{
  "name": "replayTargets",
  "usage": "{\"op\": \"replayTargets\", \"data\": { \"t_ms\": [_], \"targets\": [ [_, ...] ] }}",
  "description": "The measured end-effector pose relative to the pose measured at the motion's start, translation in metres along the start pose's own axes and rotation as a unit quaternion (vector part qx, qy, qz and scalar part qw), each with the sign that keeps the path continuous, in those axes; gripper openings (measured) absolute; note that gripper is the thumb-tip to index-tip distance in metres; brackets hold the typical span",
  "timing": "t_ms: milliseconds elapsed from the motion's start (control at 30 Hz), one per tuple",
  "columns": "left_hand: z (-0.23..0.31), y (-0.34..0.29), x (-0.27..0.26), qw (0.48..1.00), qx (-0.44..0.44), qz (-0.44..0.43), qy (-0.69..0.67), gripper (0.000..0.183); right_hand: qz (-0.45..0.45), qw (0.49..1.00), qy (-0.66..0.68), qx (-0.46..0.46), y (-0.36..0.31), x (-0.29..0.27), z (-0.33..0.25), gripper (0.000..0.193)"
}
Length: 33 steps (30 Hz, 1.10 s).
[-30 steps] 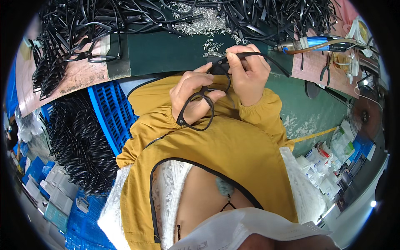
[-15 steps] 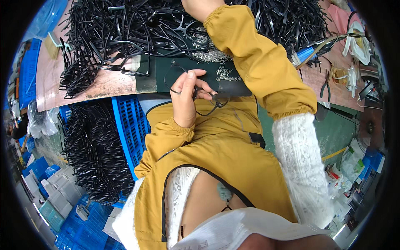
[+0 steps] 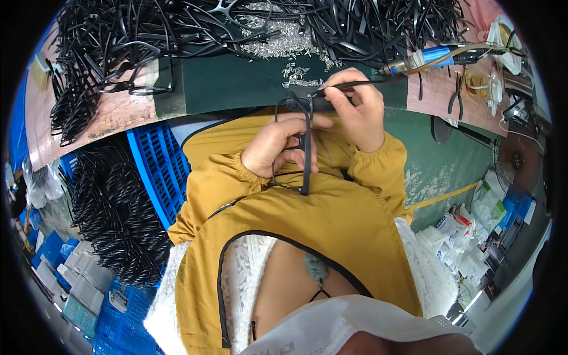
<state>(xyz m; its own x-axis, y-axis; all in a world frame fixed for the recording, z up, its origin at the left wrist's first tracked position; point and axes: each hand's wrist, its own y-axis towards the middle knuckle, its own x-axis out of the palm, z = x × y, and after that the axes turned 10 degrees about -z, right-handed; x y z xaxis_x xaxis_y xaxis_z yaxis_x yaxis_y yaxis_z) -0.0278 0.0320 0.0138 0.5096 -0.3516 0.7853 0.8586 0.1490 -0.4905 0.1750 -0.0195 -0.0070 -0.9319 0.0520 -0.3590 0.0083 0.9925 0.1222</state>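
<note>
My left hand (image 3: 278,145) is closed around a black glasses frame (image 3: 306,168), held upright on edge in front of my lap with its rims toward the left. My right hand (image 3: 360,112) pinches a black temple arm (image 3: 362,83) between thumb and fingertips. The temple's left end meets the upper end of the frame, close to the table's front edge; whether they are joined I cannot tell. Just beyond lie small silvery metal pieces (image 3: 278,38) on a dark green mat (image 3: 236,86).
Black temples (image 3: 136,35) and frames are heaped across the table's back. A blue screwdriver-like tool (image 3: 435,56) on a cable and pliers (image 3: 455,100) lie at right. Below left, a blue basket (image 3: 157,171) stands beside bundled black parts (image 3: 118,219). A fan (image 3: 518,160) stands at far right.
My right hand has come back from the heap with a temple arm, down to the frame. My left hand has moved slightly right and down, turning the frame upright.
</note>
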Motion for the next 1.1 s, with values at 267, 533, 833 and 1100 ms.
{"op": "replayTargets", "data": {
  "t_ms": [267,533,833,1100],
  "targets": [
    [0.002,0.003,0.000,0.999,0.025,0.000,0.048,0.050,0.004,0.996,0.092,0.020,0.013,0.003,-0.006,0.011],
    [0.012,0.004,0.008,0.999,0.020,0.019,0.031,0.038,-0.020,0.993,-0.090,-0.070,0.030,-0.001,-0.008,0.007],
    [0.014,-0.012,0.006,0.983,0.150,0.035,0.097,0.056,0.157,0.952,-0.163,-0.205,0.008,-0.026,-0.026,0.011],
    [0.019,0.010,0.013,0.970,0.201,0.004,0.136,0.074,0.249,0.902,0.319,-0.150,0.056,-0.124,0.031,0.026]
  ]
}}
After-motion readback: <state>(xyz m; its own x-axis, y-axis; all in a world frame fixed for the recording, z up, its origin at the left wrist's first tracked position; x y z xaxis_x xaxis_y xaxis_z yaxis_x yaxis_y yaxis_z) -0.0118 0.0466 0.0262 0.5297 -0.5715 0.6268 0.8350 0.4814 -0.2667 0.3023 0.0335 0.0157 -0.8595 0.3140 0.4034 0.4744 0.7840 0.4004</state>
